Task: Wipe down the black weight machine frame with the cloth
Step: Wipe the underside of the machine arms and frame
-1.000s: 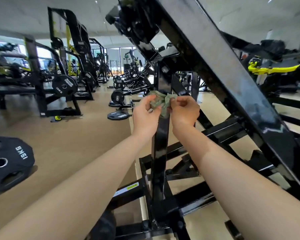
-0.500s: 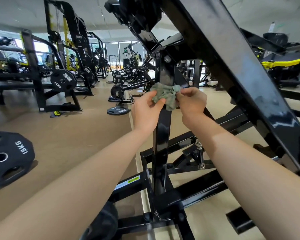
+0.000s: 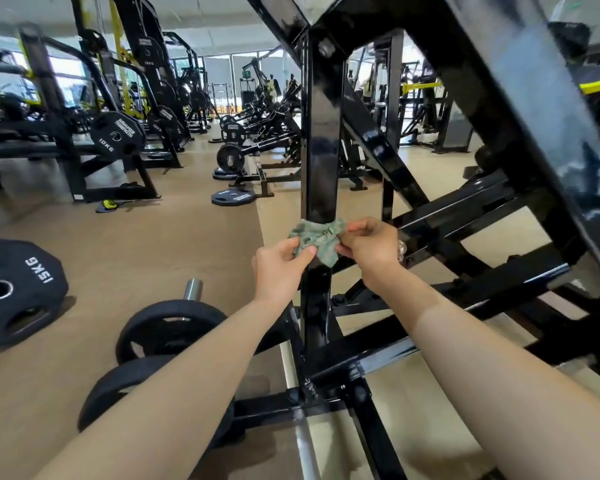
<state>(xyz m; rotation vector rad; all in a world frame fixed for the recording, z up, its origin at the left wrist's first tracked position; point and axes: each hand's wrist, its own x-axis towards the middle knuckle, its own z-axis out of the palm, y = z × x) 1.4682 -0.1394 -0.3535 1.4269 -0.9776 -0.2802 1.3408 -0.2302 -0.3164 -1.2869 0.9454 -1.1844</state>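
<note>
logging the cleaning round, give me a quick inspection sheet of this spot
surface: tan gym floor.
job's things: green cloth bunched across the front of the black upright post.
clutter: 15KG plate at far left; two black plates on a bar near the post's base; another plate flat on the floor beyond.
hands: left hand and right hand each pinch the cloth.
cables: nothing seen.
surroundings: rows of weight machines.
</note>
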